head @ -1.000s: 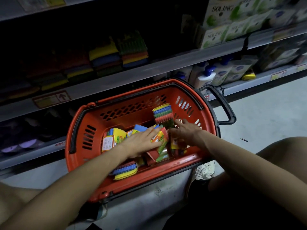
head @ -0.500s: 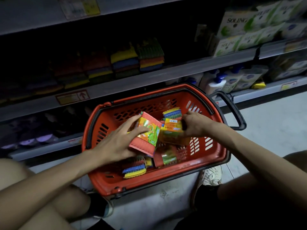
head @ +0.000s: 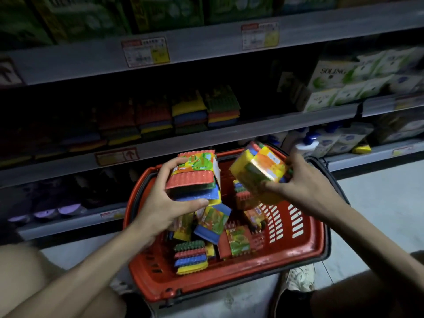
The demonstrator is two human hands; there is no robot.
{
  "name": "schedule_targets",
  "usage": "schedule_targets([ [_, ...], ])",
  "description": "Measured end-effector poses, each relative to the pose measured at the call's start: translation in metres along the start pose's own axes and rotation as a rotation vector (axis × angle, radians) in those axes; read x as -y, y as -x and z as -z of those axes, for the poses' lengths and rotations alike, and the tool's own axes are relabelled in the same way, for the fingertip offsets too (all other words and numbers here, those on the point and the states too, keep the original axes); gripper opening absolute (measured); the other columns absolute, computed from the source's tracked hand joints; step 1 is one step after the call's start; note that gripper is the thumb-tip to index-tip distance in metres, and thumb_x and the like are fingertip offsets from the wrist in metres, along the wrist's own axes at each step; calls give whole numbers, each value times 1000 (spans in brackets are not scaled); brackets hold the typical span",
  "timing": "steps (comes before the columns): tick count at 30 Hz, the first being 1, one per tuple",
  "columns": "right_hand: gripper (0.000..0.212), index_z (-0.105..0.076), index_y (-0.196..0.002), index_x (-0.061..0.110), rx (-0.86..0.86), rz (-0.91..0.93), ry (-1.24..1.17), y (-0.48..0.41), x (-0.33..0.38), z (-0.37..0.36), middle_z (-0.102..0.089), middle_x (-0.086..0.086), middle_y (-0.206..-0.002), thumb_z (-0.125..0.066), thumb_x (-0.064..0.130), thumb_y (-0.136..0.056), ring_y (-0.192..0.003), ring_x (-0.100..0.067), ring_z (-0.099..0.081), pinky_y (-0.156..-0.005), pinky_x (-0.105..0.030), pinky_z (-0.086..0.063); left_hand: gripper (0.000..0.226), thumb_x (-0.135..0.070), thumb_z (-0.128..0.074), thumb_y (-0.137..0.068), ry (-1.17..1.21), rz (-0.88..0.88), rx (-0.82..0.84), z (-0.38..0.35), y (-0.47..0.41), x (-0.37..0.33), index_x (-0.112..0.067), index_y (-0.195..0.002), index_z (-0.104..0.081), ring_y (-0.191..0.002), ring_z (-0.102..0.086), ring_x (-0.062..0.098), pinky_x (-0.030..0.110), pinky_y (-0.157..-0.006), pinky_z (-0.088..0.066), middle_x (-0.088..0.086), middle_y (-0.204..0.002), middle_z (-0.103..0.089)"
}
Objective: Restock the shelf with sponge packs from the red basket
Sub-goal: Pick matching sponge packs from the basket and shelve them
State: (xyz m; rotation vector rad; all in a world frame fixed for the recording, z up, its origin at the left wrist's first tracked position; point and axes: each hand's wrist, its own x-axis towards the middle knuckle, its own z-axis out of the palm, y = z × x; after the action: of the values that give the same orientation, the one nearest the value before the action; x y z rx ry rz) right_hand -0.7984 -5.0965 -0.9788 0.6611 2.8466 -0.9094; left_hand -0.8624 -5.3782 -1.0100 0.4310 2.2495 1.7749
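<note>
In a dim shop aisle, a person holds two packs above the red basket point(head: 298, 255), which sits on the pale floor point(head: 378, 203) in front of the shelf point(head: 229, 133). The left hand point(head: 160, 203) grips a red-topped sponge pack point(head: 192, 177), thumb beneath and fingers curled over its far edge. The right hand point(head: 302, 187) clutches a yellow-sided sponge pack point(head: 259, 167), tilted, near the basket's far rim. More loose packs point(head: 190, 259) lie jumbled in the basket. Stacked sponges point(head: 190, 113) already line the shelf, with white boxes point(head: 339, 88) to their right.
</note>
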Motion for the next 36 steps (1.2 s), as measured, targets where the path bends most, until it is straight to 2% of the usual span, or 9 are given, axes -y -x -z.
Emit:
schedule_targets([
  [5, 88, -54, -118, 23, 81, -151, -493, -2, 11, 8, -71, -5, -104, -88, 66, -50, -81, -26, -75, -65, -39, -59, 52, -52, -75, -82, 348, 154, 18, -6, -4, 0, -34, -128, -60, -123, -64, 25, 51, -100, -53, -1, -134, -65],
  [8, 88, -56, -132, 13, 235, -214, -891, -10, 16, 11, -73, -14, -119, -94, 42, -58, -97, -35, -76, -75, -46, -62, 32, -38, -70, -91, 426, 183, -38, -6, -7, -1, -31, -121, -64, -113, -69, 26, 46, -90, -56, 4, -130, -67],
  [11, 57, -61, -130, 9, 375, -201, -1122, -8, 21, 19, -75, -19, -118, -73, 34, -81, -107, -38, -73, -89, -49, -59, 54, -39, -76, -83, 351, 149, -48, -5, -11, 2, -44, -134, -59, -128, -61, 28, 57, -105, -49, 0, -143, -60],
  [14, 53, -61, -134, 14, 266, -144, -1288, -8, 20, 22, -73, -14, -125, -60, 44, -91, -117, -34, -69, -100, -46, -51, 78, -34, -82, -75, 350, 139, -1, -9, -18, 3, -52, -143, -47, -124, -65, 22, 44, -95, -57, 0, -142, -58],
  [17, 60, -58, -140, 19, 109, -145, -1514, -16, 18, 23, -70, -12, -132, -54, 57, -94, -121, -32, -68, -109, -49, -45, 79, -34, -85, -62, 422, 207, 71, -13, -22, 3, -31, -136, -58, -114, -70, 23, 31, -83, -58, 8, -133, -67],
  [23, 58, -58, -138, 25, 78, -160, -1461, -15, 27, -4, -74, -10, -123, -52, 61, -94, -116, -30, -71, -106, -53, -48, 57, -29, -82, -65, 461, 274, 238, -22, -21, -1, -20, -121, -74, -114, -69, 34, 47, -100, -54, 16, -125, -72],
  [30, 83, -53, -141, 26, -59, -295, -1460, -19, 19, -36, -73, -9, -125, -66, 76, -76, -107, -30, -75, -94, -56, -58, 89, -45, -96, -55, 516, 354, 239, -45, -11, -4, -23, -135, -65, -122, -66, 35, 56, -112, -45, 15, -131, -70],
  [32, 90, -57, -138, 24, -93, -368, -1468, -21, 16, -39, -73, -11, -125, -70, 81, -69, -106, -32, -75, -94, -57, -58, 84, -34, -92, -63, 513, 362, 323, -53, -3, -3, -24, -140, -60, -126, -64, 34, 54, -113, -44, 13, -135, -68],
  [36, 61, -66, -128, 23, -115, -377, -1532, -21, 15, -34, -77, -10, -115, -59, 68, -88, -104, -31, -75, -97, -52, -57, 83, -16, -86, -72, 425, 294, 391, -58, 4, -7, -32, -147, -51, -127, -64, 26, 39, -103, -52, 2, -143, -63],
])
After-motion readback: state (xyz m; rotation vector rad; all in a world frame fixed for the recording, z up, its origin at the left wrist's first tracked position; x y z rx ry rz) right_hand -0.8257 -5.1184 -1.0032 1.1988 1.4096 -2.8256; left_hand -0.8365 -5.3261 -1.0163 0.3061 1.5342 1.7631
